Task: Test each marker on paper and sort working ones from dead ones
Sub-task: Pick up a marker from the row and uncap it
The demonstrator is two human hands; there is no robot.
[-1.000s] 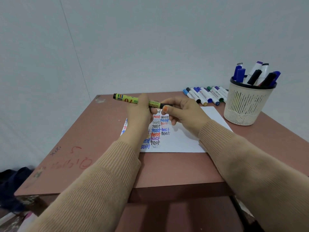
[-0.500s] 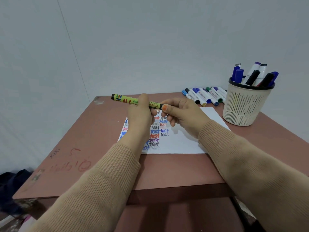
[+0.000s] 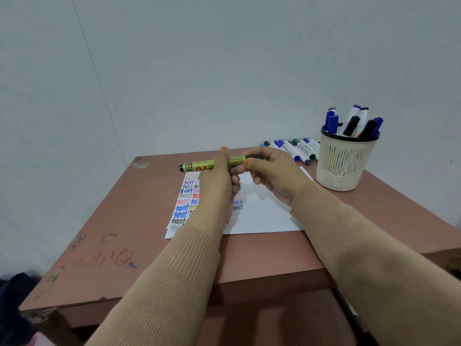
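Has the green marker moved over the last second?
Yes: the green marker has shifted right and down, its left end now nearer the paper's top-left corner.

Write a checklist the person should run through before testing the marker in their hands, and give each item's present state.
1. Left hand grips the barrel of the green-and-yellow permanent marker: ok.
2. Right hand holds the marker's black end: ok.
3. Cap off, tip bare: cannot tell, the right hand's fingers cover it.
4. White paper sheet lies flat on the brown table under the hands: ok.
5. Blank space on the sheet's right part for a new mark: ok.
6. Which pile is for working ones, the row of white markers lying on the table or the white slotted plastic cup: cannot tell.
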